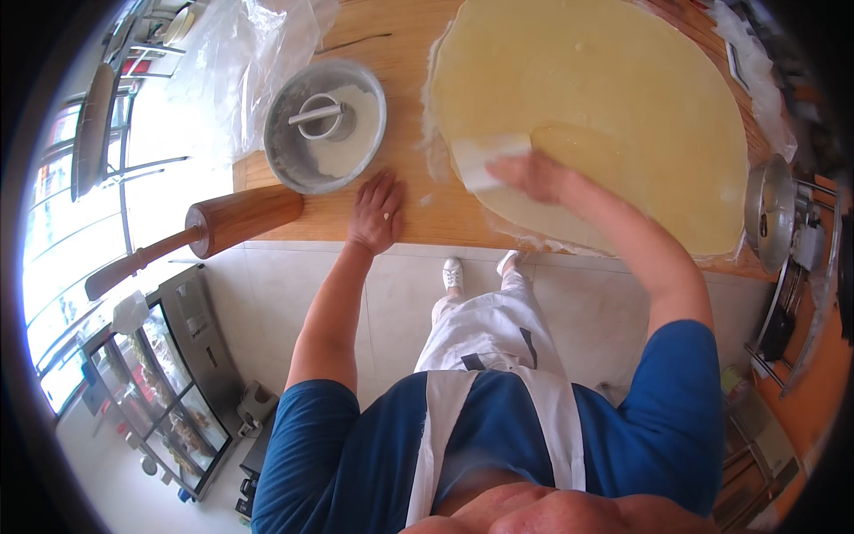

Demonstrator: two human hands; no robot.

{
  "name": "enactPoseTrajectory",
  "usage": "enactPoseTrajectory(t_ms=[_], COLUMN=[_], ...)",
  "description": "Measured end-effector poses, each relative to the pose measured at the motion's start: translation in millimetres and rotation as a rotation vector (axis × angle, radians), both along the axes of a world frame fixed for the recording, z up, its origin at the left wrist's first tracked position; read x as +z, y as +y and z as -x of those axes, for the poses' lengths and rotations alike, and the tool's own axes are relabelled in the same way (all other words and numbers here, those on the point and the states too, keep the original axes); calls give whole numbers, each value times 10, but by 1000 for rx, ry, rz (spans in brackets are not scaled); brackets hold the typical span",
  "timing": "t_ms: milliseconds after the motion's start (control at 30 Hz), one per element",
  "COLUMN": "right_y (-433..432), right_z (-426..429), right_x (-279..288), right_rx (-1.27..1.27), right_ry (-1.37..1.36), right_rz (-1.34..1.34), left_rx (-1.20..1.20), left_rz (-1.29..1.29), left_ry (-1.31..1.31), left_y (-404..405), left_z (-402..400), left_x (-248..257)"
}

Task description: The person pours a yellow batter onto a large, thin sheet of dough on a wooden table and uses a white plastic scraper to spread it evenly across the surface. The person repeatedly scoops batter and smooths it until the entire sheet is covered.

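A large, thin sheet of pale yellow dough (pixel 600 67) lies spread over the wooden table (pixel 427 217), with flour along its rim. Over its near left part, my right hand (pixel 534 177) grips a flat white scraper (pixel 484 157), both blurred by motion. Beside the scraper, a darker, glossy patch (pixel 580 147) shows on the dough. My left hand (pixel 377 212) rests palm down on the wood, fingers slightly apart, with a small pale speck on its back. Just beyond its fingertips stands a metal bowl (pixel 283 163) of flour, holding a round cutter with a bar handle (pixel 317 117).
Left of the bowl, a thick wooden rolling pin (pixel 250 217) juts past the table's edge. Crumpled clear plastic (pixel 247 73) lies at the back left. A metal bowl (pixel 767 213) stands by the right edge, near a rack. Below left is a glass-doored cabinet (pixel 207 347).
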State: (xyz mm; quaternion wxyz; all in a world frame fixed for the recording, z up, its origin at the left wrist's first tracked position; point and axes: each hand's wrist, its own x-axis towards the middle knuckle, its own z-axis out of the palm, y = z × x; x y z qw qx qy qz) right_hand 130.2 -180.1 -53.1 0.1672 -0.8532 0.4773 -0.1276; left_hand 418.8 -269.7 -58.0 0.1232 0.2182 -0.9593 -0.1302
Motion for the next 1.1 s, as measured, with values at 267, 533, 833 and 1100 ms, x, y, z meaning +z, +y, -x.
enactPoseTrajectory(t_ms=[267, 533, 833, 1100], right_y=[734, 234, 1315, 1509], right_z=[361, 685, -213, -698], right_x=[392, 69, 353, 70], right_rx=[-169, -410, -245, -393], right_ry=[118, -22, 52, 78], right_rz=[86, 83, 19, 95], left_rx=[6, -11, -9, -20], left_rz=[28, 54, 69, 86], left_ry=[18, 3, -27, -20], left_y=[22, 10, 24, 4], left_z=[-25, 54, 8, 38], left_x=[-42, 22, 16, -5])
